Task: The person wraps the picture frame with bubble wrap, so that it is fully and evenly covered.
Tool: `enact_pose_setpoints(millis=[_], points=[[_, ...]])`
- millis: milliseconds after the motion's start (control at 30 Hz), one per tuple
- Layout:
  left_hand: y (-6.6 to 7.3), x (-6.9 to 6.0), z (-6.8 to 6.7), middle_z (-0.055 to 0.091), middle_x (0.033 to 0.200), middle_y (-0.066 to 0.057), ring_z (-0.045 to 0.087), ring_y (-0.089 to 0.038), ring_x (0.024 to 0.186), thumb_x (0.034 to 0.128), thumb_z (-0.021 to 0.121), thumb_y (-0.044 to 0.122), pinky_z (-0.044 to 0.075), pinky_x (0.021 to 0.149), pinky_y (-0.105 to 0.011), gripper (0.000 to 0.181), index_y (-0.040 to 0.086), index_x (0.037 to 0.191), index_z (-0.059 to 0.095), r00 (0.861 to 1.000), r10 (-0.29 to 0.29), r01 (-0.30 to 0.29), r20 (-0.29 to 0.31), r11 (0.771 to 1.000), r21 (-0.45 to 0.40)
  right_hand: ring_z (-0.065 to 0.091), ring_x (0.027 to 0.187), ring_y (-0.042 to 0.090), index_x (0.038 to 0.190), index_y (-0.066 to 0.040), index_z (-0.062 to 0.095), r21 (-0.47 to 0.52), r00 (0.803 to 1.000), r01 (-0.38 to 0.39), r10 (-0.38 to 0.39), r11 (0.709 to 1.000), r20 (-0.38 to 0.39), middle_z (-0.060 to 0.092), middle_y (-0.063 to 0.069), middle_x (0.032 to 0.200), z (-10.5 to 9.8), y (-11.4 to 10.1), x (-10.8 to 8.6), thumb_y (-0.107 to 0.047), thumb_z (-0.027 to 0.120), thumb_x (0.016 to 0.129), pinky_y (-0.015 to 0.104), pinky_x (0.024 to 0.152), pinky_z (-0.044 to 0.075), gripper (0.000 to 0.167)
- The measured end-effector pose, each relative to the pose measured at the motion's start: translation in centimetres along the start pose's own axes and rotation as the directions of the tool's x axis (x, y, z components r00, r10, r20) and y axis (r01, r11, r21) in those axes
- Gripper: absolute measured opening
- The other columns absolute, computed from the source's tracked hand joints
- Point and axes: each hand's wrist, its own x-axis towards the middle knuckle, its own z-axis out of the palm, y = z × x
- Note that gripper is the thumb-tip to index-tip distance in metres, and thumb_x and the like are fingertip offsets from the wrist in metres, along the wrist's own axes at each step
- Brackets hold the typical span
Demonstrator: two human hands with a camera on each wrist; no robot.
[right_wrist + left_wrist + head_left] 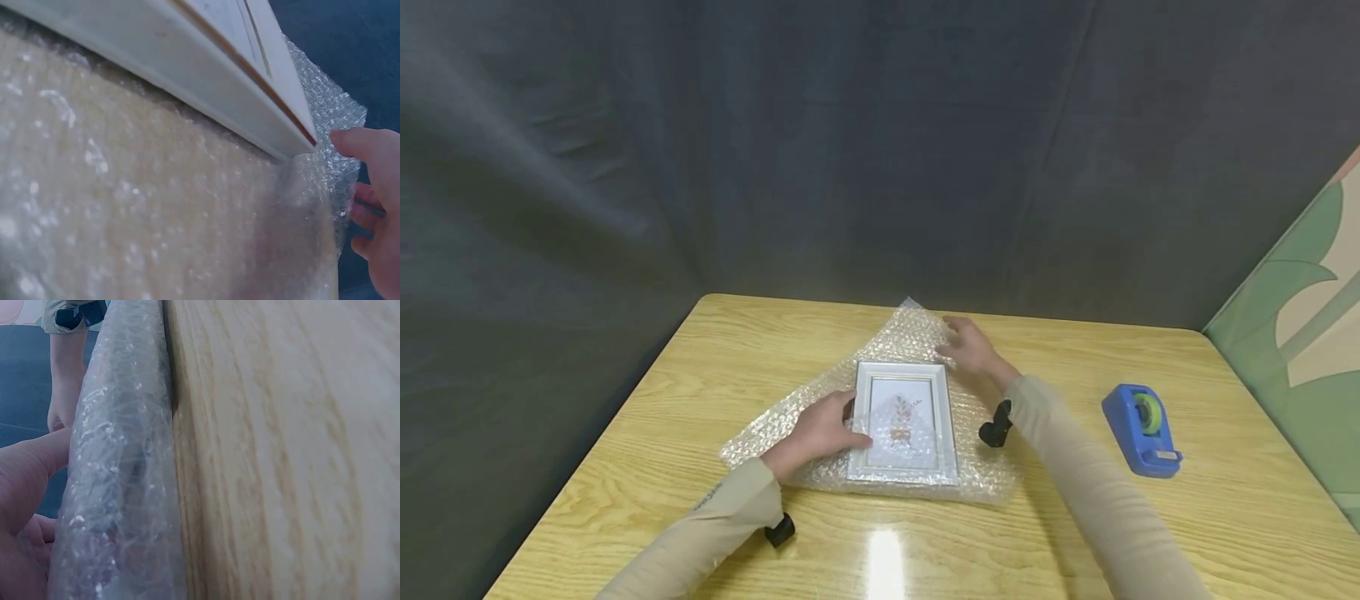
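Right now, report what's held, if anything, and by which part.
The left hand holds the picture frame by its left edge; the right hand, at the bubble wrap, shows no grip.

the picture frame (942, 408) is white with a thin gold inner line; the bubble wrap (910, 337), clear with silvery dimples. at three o'clock from the frame, the tape dispenser (1122, 417) is blue (its tape roll (1149, 414) lime green). yellow wood-grain tabletop (640, 433); dark blue-grey curtain (865, 150) at twelve.
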Motion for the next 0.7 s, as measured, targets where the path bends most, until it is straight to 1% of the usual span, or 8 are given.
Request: enact_pose_setpoints(millis=[67,133,200,267,367,500,600,700], points=[[0.0,0.0,0.0,0.059,0.116,-0.011,0.057,-0.026,0.101,0.0635,0.078,0.039,0.047,0.084,-0.043,0.083,0.007,0.133,0.045,1.000,0.002,-0.002,-0.001,1.000,-0.002,0.047,0.108,0.041,0.130,0.010,0.039,-0.010,0.999,0.008,-0.008,1.000,-0.036,0.048,0.028,0.117,-0.3,-0.3,0.1,-0.011,0.064,0.082,0.050,0.091,0.041,0.058],[0.0,0.0,-0.1,0.059,0.115,-0.011,0.057,-0.026,0.101,0.0634,0.078,0.039,0.047,0.084,-0.043,0.084,0.007,0.133,0.045,1.000,0.001,-0.001,-0.003,1.000,-0.002,0.051,0.097,0.037,0.126,0.009,0.044,-0.023,0.997,0.030,-0.031,0.999,-0.073,0.052,0.025,0.105,-0.5,-0.7,0.1,-0.011,0.066,0.081,0.047,0.082,0.045,0.054],[0.0,-0.1,-0.1,0.059,0.115,-0.011,0.057,-0.026,0.101,0.0631,0.078,0.039,0.047,0.084,-0.043,0.084,0.006,0.133,0.044,1.000,-0.003,0.003,-0.005,1.000,0.002,0.052,0.089,0.033,0.122,0.007,0.049,-0.047,0.993,0.063,-0.068,0.997,-0.093,0.054,0.022,0.097,-0.7,-1.2,0.2,-0.012,0.067,0.080,0.044,0.076,0.046,0.049],[-0.1,-0.1,-0.2,0.058,0.117,-0.012,0.056,-0.027,0.102,0.0627,0.078,0.040,0.047,0.085,-0.044,0.086,0.005,0.133,0.044,1.000,-0.011,0.012,-0.007,1.000,0.006,0.053,0.085,0.032,0.117,0.007,0.054,-0.064,0.989,0.105,-0.111,0.992,-0.102,0.056,0.021,0.093,-0.7,-1.7,0.2,-0.013,0.068,0.079,0.043,0.074,0.046,0.045],[-0.1,-0.1,-0.2,0.056,0.121,-0.014,0.054,-0.029,0.106,0.0622,0.078,0.041,0.045,0.088,-0.045,0.088,0.003,0.134,0.042,1.000,-0.026,0.027,-0.005,0.999,0.018,0.056,0.088,0.033,0.111,0.008,0.058,-0.072,0.982,0.155,-0.161,0.985,-0.100,0.060,0.021,0.097,-0.5,-2.4,0.2,-0.014,0.067,0.080,0.043,0.075,0.048,0.039],[-0.1,-0.1,-0.1,0.055,0.122,-0.015,0.054,-0.030,0.107,0.0617,0.078,0.041,0.045,0.088,-0.045,0.090,0.001,0.134,0.042,0.999,-0.034,0.034,-0.004,0.999,0.029,0.058,0.094,0.031,0.109,0.006,0.061,-0.056,0.975,0.188,-0.194,0.981,-0.113,0.063,0.019,0.104,-0.1,-3.7,0.1,-0.016,0.065,0.083,0.044,0.080,0.048,0.034],[-0.2,0.0,-0.1,0.057,0.120,-0.014,0.055,-0.029,0.105,0.0616,0.079,0.041,0.046,0.087,-0.045,0.090,0.002,0.133,0.042,1.000,-0.027,0.028,-0.006,0.999,0.029,0.059,0.093,0.027,0.106,0.003,0.064,-0.035,0.967,0.218,-0.221,0.975,-0.125,0.065,0.016,0.103,0.2,-4.8,0.0,-0.016,0.062,0.086,0.043,0.080,0.048,0.027],[-0.2,0.0,0.0,0.058,0.117,-0.013,0.056,-0.027,0.103,0.0617,0.079,0.041,0.047,0.085,-0.044,0.089,0.002,0.133,0.043,1.000,-0.015,0.015,-0.008,1.000,0.027,0.061,0.089,0.025,0.100,0.002,0.066,-0.013,0.961,0.248,-0.248,0.969,-0.126,0.067,0.013,0.098,0.4,-5.9,-0.3,-0.014,0.060,0.088,0.042,0.081,0.048,0.021]])
